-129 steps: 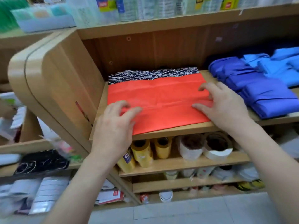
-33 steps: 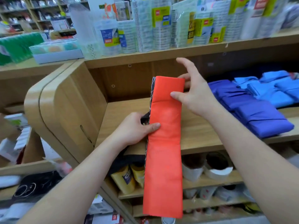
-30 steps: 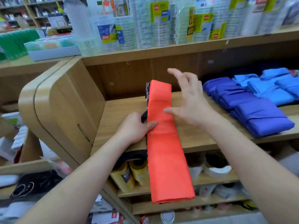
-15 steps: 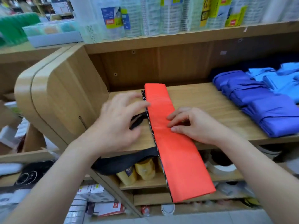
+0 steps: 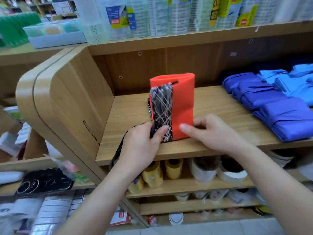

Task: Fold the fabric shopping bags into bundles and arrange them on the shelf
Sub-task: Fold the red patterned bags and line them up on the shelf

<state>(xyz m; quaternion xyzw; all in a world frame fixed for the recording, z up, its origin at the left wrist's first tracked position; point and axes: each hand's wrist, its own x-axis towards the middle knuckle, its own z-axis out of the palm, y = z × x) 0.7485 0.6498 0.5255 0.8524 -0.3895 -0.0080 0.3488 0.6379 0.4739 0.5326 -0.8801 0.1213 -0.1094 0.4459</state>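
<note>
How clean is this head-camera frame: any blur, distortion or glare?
Head view: the folded orange fabric bag and both hands are fairly sharp; the left edge and lower-left goods smear with motion blur; wide-angle distortion bows the wooden shelf edges; lighting is soft and even, with no harsh glare.

We could read very little. On the yellow paper label (image 5: pixel 214 13) of a clear wrapped roll pack on the top wooden shelf (image 5: pixel 186 39) we made out the number "12", printed sideways. The small red brand tags on the blue-and-white label (image 5: pixel 116 16) and on the green-yellow label (image 5: pixel 243 17) of neighbouring packs were too blurred to read. The red-and-white printed packet (image 5: pixel 121 217) near the floor carried red lettering we could not resolve.
</note>
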